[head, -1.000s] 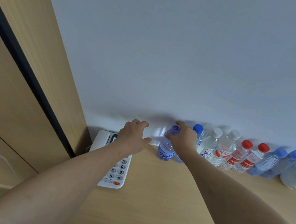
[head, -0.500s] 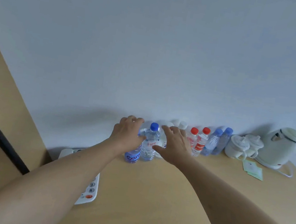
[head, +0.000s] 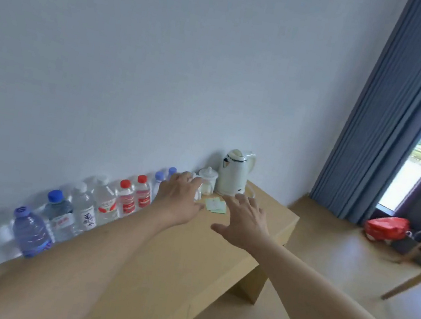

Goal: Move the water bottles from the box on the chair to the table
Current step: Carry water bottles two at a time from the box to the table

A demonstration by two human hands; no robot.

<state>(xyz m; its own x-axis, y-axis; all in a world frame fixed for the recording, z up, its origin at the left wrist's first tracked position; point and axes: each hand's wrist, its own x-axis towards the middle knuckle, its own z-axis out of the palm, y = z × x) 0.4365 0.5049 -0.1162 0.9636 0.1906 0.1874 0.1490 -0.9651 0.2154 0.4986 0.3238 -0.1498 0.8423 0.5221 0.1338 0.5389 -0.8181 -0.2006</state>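
Here water bottles [head: 85, 211] stand upright, caps up, on the table [head: 187, 260].

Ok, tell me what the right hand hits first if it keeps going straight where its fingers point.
Probably the white kettle: the right hand is open, fingers aimed toward its base. Depth is unclear, so it may pass above the green packets first.

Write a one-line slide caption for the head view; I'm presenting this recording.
Both hands, left and right, open above the table beside the row of water bottles.
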